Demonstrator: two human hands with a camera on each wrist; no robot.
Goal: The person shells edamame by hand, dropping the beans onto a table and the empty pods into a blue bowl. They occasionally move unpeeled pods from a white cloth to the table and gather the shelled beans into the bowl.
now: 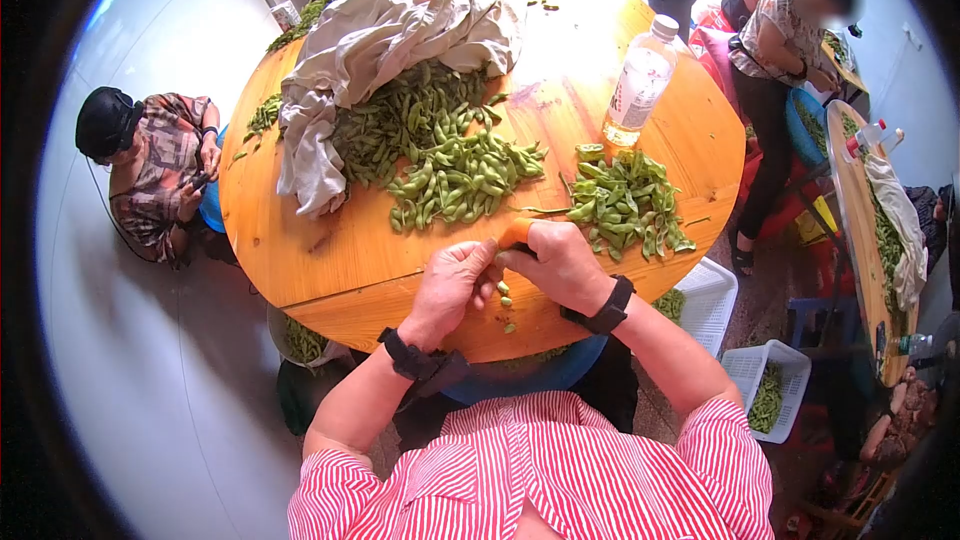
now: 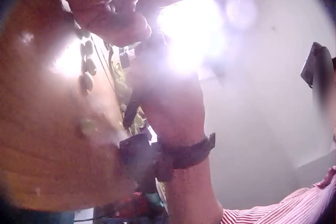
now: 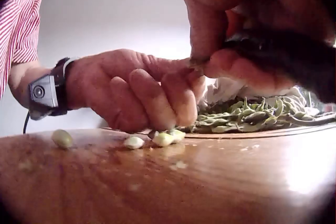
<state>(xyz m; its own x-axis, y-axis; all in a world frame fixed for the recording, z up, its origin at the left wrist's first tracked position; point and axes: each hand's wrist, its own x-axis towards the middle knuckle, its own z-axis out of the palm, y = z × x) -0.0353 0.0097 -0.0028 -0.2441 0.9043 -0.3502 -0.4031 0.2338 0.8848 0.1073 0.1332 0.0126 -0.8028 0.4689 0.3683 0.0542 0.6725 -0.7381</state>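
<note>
My left hand (image 1: 449,285), seen in the head view at the table's near edge, has its fingers curled. Thumb and forefinger pinch a small edamame pod, mostly hidden by fingers; its brownish end (image 3: 196,68) shows in the right wrist view. Fingertip to fingertip with it, my right hand (image 1: 566,262) pinches at the same spot. Something orange (image 1: 516,232) and something dark (image 3: 283,50) show at its fingers; I cannot tell what they are. Several shelled beans (image 3: 134,142) lie on the wood below. Beyond the hands is a pile of whole pods (image 1: 465,175).
A second heap of pods (image 1: 625,202) lies to the right, near a plastic bottle (image 1: 643,80) with yellowish liquid. A crumpled cloth (image 1: 400,25) partly covers the main pile. White baskets (image 1: 735,365) stand below the round table (image 1: 330,325) at right. People sit and stand around.
</note>
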